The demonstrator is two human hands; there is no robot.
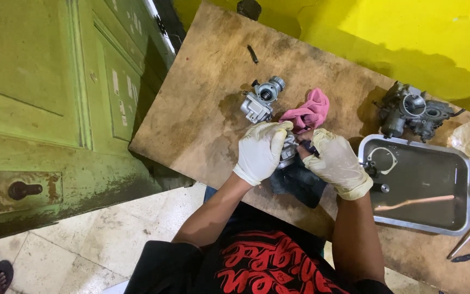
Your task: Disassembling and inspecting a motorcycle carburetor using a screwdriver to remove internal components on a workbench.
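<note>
Pale latex gloves cover both hands at a stained wooden table (191, 109): the left hand (260, 151) is closed around a small metal part (288, 152) over a dark cloth (298, 182), while the right hand (337, 161) pinches its edge with curled fingers. A grey carburetor (261, 99) and pink rag (308, 111) lie just beyond; a metal tray (466, 218) sits to the right.

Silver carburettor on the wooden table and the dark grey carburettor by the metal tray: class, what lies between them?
In the head view, a crumpled pink rag lies between the silver carburettor and dark grey carburettor.
</note>
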